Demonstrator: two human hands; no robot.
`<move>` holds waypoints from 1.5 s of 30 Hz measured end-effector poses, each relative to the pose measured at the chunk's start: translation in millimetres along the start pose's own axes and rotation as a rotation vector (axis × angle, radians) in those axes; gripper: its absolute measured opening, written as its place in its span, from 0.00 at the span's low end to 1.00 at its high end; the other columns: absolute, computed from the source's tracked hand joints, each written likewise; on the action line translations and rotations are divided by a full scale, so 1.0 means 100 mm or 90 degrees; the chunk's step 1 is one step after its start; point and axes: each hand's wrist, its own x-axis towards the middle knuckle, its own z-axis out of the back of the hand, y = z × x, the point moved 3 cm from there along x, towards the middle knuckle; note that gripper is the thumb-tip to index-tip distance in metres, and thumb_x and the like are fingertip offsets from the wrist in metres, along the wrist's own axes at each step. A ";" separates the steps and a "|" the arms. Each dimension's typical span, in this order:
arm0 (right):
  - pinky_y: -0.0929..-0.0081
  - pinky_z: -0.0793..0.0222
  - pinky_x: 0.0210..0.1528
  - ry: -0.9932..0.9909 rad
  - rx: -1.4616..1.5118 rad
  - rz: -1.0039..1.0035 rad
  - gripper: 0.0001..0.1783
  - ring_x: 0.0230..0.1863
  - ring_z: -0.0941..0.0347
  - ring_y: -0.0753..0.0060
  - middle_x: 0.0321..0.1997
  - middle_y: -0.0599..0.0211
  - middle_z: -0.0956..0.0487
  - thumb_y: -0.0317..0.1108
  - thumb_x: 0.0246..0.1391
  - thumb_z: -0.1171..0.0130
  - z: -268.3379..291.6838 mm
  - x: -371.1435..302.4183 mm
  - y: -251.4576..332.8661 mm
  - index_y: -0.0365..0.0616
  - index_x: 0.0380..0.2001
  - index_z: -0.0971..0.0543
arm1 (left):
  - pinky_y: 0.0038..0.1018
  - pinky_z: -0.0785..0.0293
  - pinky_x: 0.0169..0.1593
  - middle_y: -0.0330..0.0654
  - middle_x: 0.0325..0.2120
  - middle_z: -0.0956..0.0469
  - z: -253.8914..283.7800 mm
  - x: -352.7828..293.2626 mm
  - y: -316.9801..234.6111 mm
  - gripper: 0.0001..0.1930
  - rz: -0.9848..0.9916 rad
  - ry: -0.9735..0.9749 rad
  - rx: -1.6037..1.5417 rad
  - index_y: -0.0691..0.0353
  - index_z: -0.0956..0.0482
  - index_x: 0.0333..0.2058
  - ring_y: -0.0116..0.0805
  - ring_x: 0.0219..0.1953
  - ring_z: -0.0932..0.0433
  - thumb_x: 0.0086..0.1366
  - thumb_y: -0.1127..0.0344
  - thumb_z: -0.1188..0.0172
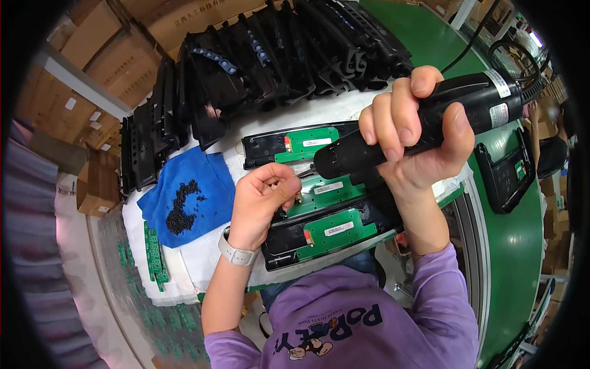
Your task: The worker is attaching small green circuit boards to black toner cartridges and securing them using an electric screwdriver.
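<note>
My right hand (409, 132) is wrapped around a black electric screwdriver (467, 101), held tilted with its nose toward the lower left. Close to the bit, the fingertips of my left hand (261, 197) are pinched together; whatever they hold is too small to make out. Beneath the tool lie several long black plastic housings, each with a green circuit board: a far board (298, 147), a middle board (335, 198) partly covered by my left hand and the tool, and a near board (344, 219). Left of my left hand, a pile of small black screws (180, 215) rests on a blue cloth (212, 178).
A long row of black plastic housings (239, 86) stands along the far side. Loose green circuit boards (155, 258) lie at the left edge. Another black housing (504, 172) sits on the green table (501, 246) at right. A cable (473, 43) hangs there, with a person (553, 154) beyond.
</note>
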 end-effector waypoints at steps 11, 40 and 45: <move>0.72 0.37 0.23 -0.063 0.008 -0.001 0.17 0.12 0.39 0.76 0.16 0.70 0.34 0.44 0.55 0.57 0.00 -0.03 -0.07 0.42 0.40 0.32 | 0.14 0.36 0.27 0.41 0.27 0.23 0.02 -0.02 0.02 0.06 0.007 -0.050 0.007 0.68 0.25 0.35 0.18 0.23 0.33 0.60 0.72 0.45; 0.82 0.45 0.13 -0.012 -0.246 -0.314 0.15 0.09 0.42 0.78 0.11 0.68 0.36 0.34 0.43 0.43 -0.13 -0.10 -0.60 0.38 0.30 0.35 | 0.25 0.28 0.45 0.53 0.39 0.26 0.27 -0.03 -0.02 0.10 -0.044 -0.163 -0.066 0.70 0.35 0.41 0.39 0.41 0.23 0.67 0.71 0.62; 0.83 0.45 0.13 0.014 -0.232 -0.328 0.14 0.10 0.40 0.79 0.12 0.68 0.34 0.32 0.43 0.42 -0.18 -0.12 -0.64 0.38 0.29 0.35 | 0.21 0.25 0.30 0.54 0.32 0.24 0.32 -0.01 0.07 0.10 -0.022 -0.127 -0.023 0.67 0.36 0.41 0.36 0.26 0.21 0.68 0.66 0.61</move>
